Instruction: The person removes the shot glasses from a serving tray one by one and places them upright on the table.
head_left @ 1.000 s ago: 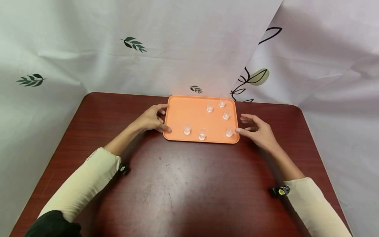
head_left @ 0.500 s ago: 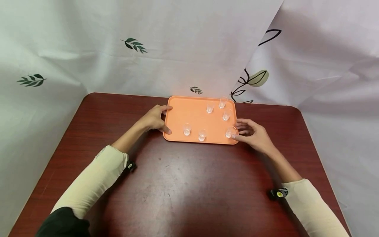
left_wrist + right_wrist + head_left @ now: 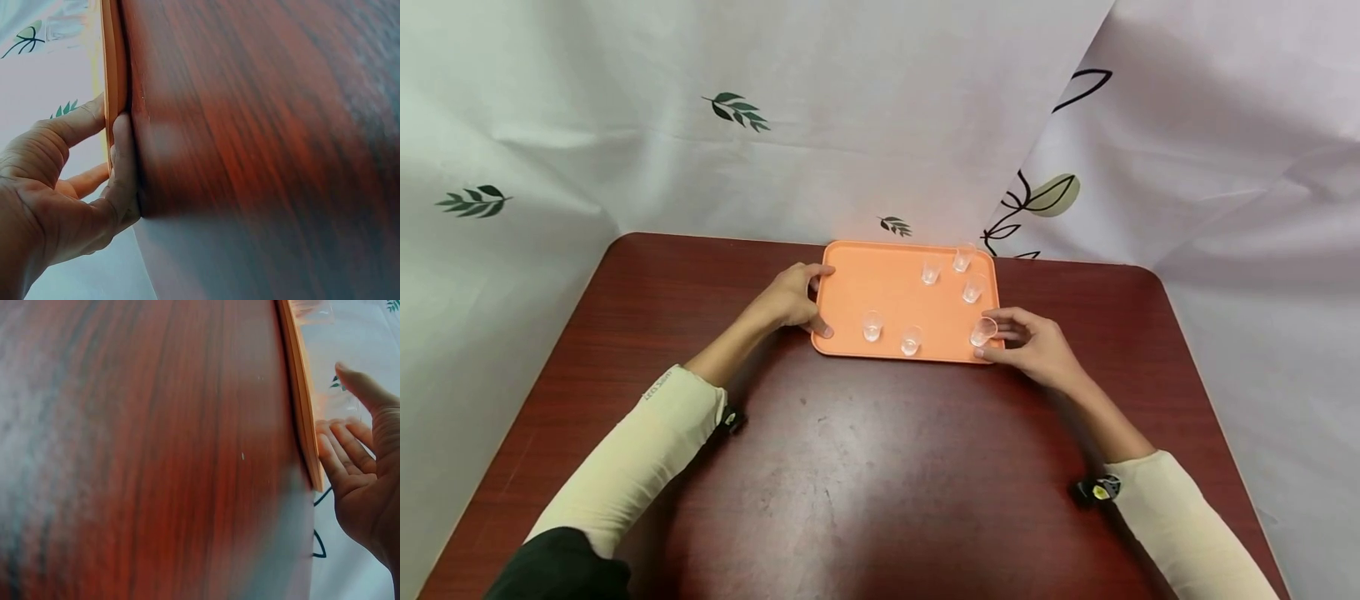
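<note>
An orange tray (image 3: 887, 293) lies at the back of the table, bearing several small clear cups. My left hand (image 3: 793, 298) grips its left end; in the left wrist view fingers (image 3: 84, 122) of that hand reach over the rim while another lies along its outer side. At the tray's front right corner, my right hand (image 3: 1033, 343) surrounds a clear cup (image 3: 983, 332), fingers on the far side and thumb near the front rim. Thumb and fingers (image 3: 337, 456) stand well apart in the right wrist view.
Two other cups, one (image 3: 872, 327) left of the other (image 3: 912, 340), stand along the tray's front. Three more cups (image 3: 931, 271) stand towards its back right. White printed cloth (image 3: 850, 125) hangs right behind the dark red table (image 3: 850, 467).
My right hand has moved left from beside the tray to around the front right cup. My left hand's upper fingers have come over the tray's left rim. The tray stays put.
</note>
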Action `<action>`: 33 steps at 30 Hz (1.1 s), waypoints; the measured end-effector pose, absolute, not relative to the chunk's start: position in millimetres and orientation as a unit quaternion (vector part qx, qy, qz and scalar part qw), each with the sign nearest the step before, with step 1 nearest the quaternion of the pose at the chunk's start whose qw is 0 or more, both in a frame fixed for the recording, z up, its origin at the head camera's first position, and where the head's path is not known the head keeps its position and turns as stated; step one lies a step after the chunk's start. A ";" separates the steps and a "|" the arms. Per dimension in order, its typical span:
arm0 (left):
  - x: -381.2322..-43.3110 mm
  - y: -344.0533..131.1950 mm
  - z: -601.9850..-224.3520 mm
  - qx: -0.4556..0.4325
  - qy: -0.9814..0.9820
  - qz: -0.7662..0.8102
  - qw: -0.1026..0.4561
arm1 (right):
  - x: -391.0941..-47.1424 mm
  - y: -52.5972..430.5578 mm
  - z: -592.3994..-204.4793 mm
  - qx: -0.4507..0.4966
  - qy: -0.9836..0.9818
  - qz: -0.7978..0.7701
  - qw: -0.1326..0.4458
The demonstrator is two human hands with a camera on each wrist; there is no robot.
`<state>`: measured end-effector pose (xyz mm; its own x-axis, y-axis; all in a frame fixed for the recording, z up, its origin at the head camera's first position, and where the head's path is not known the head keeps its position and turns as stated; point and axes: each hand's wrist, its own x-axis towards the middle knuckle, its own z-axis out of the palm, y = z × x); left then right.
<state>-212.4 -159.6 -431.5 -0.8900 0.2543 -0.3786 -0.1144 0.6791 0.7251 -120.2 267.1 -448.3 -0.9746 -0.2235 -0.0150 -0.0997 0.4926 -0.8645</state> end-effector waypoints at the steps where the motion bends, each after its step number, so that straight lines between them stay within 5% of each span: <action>1: -211.5 -159.0 -430.2 0.039 0.886 0.399 0.233 | -120.0 266.6 -448.0 -0.091 0.862 -0.495 0.065; 33: -220.4 -160.2 -439.2 0.044 0.903 0.361 0.230 | -142.6 273.0 -438.1 -0.060 0.819 -0.571 0.020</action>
